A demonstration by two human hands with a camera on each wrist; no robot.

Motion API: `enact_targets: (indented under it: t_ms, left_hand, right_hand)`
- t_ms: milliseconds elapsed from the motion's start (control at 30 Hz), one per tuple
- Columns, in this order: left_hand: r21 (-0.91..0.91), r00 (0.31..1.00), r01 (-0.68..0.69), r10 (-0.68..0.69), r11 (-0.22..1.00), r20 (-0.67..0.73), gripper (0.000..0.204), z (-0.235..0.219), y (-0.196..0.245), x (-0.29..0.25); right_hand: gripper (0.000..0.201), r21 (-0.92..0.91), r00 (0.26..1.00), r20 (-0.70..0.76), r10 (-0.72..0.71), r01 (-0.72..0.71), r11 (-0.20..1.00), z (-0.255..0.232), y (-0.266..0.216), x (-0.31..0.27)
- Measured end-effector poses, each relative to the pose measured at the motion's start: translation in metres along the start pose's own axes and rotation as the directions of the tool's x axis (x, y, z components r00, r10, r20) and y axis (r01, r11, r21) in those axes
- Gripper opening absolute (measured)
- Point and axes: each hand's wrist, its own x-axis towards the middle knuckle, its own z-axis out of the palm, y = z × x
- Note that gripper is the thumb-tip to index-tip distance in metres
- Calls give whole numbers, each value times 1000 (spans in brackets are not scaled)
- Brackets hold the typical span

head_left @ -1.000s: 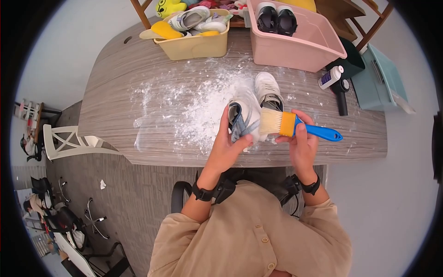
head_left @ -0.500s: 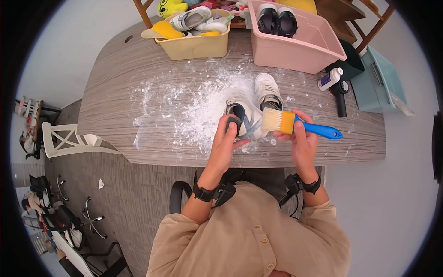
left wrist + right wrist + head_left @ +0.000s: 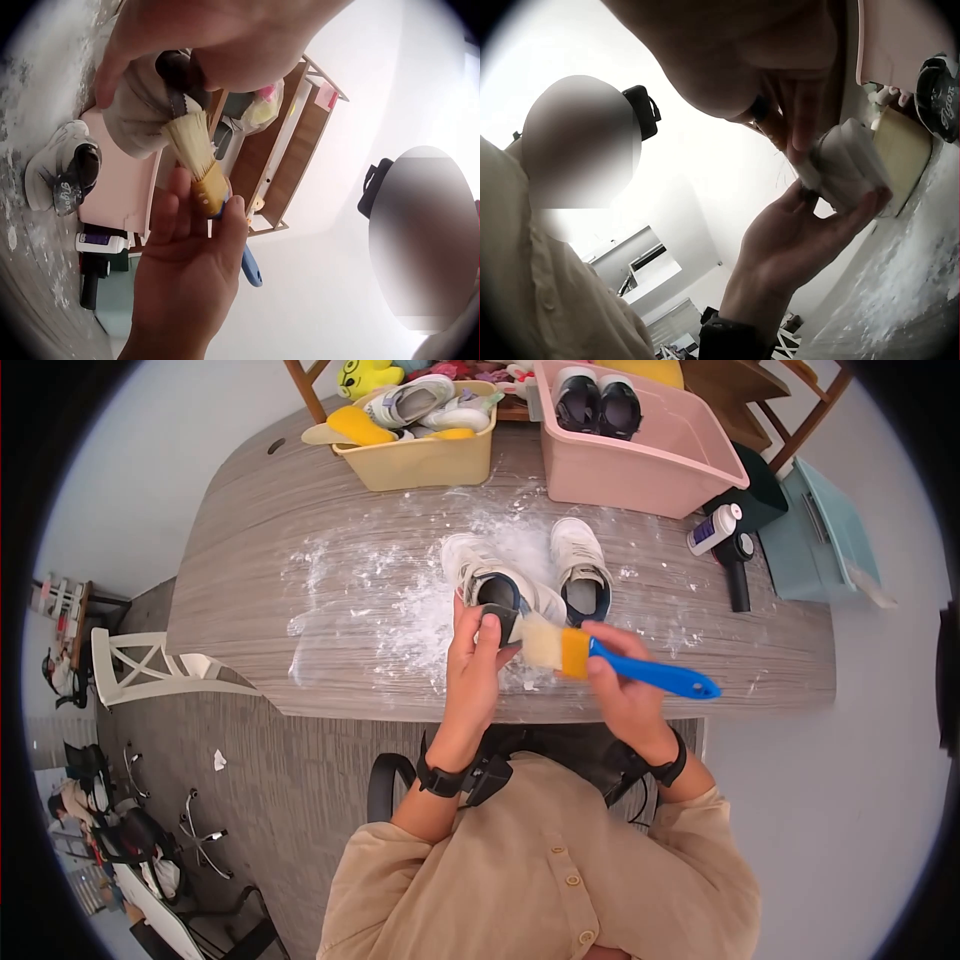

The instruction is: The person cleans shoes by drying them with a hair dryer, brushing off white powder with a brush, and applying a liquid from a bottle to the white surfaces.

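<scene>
In the head view my left hand [image 3: 472, 675] grips a white sneaker [image 3: 468, 565] at its heel end, with the thumb over a dark heel patch. The sneaker's toe points away from me, above the powdered tabletop. My right hand [image 3: 630, 700] holds a paintbrush [image 3: 575, 652] with a blue handle, a yellow band and cream bristles. Its bristles are right at the sneaker's heel, as the left wrist view also shows at the bristles [image 3: 189, 141]. The matching sneaker [image 3: 578, 550] stands on the table just to the right.
White powder [image 3: 420, 615] is scattered over the wooden table [image 3: 240, 580]. At the back stand a yellow bin [image 3: 430, 465] of shoes and a pink bin [image 3: 640, 485] with black shoes. A white bottle [image 3: 715, 530], a black brush-like tool [image 3: 738, 575] and a blue-green bin [image 3: 815, 545] are on the right.
The left hand has turned the sneaker, so its toe swings left and the heel faces the brush. My right hand has moved the brush left and slightly down to the heel.
</scene>
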Motion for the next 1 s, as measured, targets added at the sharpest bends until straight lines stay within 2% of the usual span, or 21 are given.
enact_targets:
  t_ms: [33, 133, 233, 333, 400, 500, 600, 700, 733, 833, 867, 967, 1000]
  left_hand:
    - [-18, 1000, 3, -3, 1000, 8, 38, 2, 1, 0]
    - [-97, 999, 29, -25, 995, 36, 33, 9, 3, -3]
    - [-198, 999, 53, -50, 979, 18, 28, 10, 8, -2]
    - [-234, 997, 57, -45, 971, 55, 26, 1, 8, -2]
    - [-261, 995, 86, -71, 961, 67, 27, 3, 12, -5]
    - [-330, 994, 102, -83, 939, 71, 29, 6, 16, -4]
    - [-376, 995, 90, -67, 922, 74, 30, 3, 23, -3]
    - [-387, 989, 141, -112, 911, 98, 30, 2, 25, -7]
    - [-396, 986, 160, -124, 904, 114, 30, 4, 25, -8]
    - [-436, 974, 215, -162, 874, 157, 31, 3, 25, -7]
    - [-453, 972, 228, -172, 862, 163, 31, 0, 24, -6]
    - [-418, 985, 171, -161, 892, 61, 35, -2, 18, -5]
    - [-423, 982, 189, -170, 886, 83, 35, -4, 17, -6]
  right_hand:
    - [35, 54, 999, -28, 15, -13, 998, 0, -3, 3]
    - [33, 39, 990, -137, -13, 18, 999, 5, -8, 13]
    - [33, -282, 989, 62, -134, 146, 948, 8, -7, 9]
    - [32, -276, 986, 117, -122, 151, 949, 7, -10, 7]
    - [31, -290, 992, 71, -102, 119, 950, 5, -24, 11]
    - [31, -296, 969, 79, -232, 245, 923, 6, -13, 13]
    - [31, -268, 957, 224, -182, 241, 933, 7, -8, 9]
    - [30, -294, 971, 62, -233, 241, 925, -6, -19, 14]
    - [28, -238, 975, 2, -222, 216, 947, -6, -24, 18]
    - [27, -300, 975, 77, -210, 224, 927, -6, -25, 23]
    - [27, -265, 934, 112, -339, 357, 896, -3, -10, 21]
    - [27, -278, 934, 194, -301, 346, 896, -6, -5, 11]
    - [28, -266, 947, 196, -254, 301, 916, -10, -8, 10]
